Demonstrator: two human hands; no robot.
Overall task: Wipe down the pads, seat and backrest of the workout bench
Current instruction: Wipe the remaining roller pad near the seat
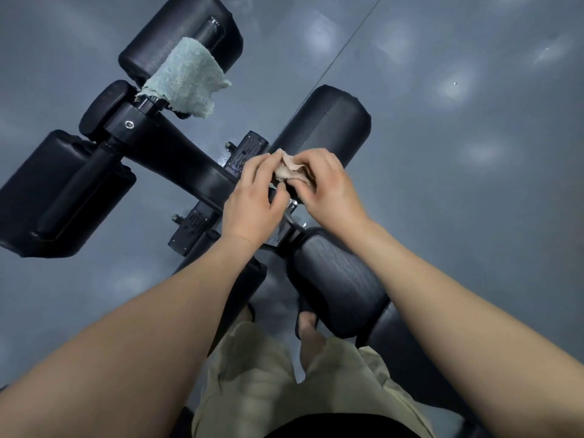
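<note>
A: Straight down we go: glossy grey floor, soft patches of light mirrored in it, and one thin seam running off toward the top.

B: And the black bench is sprawled right across it. There's a block pad at its left end and another, the far pad, at the top.

A: Two roller pads as well, the far roller beyond the beam and the near roller right by the person's legs.

B: A green towel is draped at the bench's far end, hanging down off that far pad.

A: Now the hands. Both bare forearms are stretched forward, meeting over the middle of the beam.

B: Left hand, back up, fingers curled onto a small beige cloth. Right hand pinches the same cloth from the other side.

A: So both are clamped on it, the cloth bunched between them above the beam. I can't tell whether it touches the bench.

B: Any lettering?

A: There are two ridged plates, one on each side of the beam, but any print on them is too blurred to read.

B: Khaki shorts at the bottom edge.
</note>
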